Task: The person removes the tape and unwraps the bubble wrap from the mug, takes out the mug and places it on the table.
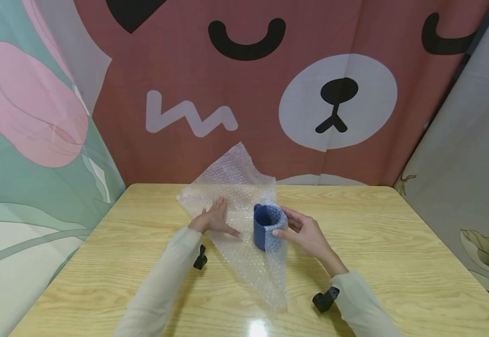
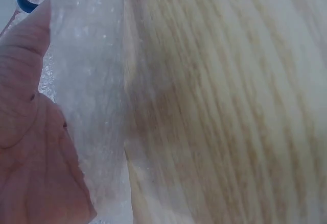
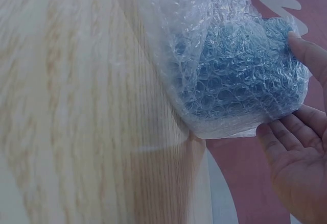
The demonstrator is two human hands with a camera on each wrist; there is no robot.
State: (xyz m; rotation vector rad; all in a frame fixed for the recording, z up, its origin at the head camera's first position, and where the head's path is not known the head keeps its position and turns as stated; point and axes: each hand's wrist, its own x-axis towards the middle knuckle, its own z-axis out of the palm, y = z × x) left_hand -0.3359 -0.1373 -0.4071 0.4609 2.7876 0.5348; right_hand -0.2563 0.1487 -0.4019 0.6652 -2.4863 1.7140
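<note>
Bubble wrap point(image 1: 244, 255) could, I judge, spring off the blue mug point(image 1: 259, 234) if the right hand point(image 1: 309, 235), pinching both, slips while the left hand point(image 1: 215, 220) lies thumb-spread.

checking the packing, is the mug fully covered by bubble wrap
No, the head view shows the mug bare on its left, with bubble wrap against its right.

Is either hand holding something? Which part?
The right hand holds the mug by its side, through bubble wrap. The left hand holds nothing, resting on the wrap.
</note>
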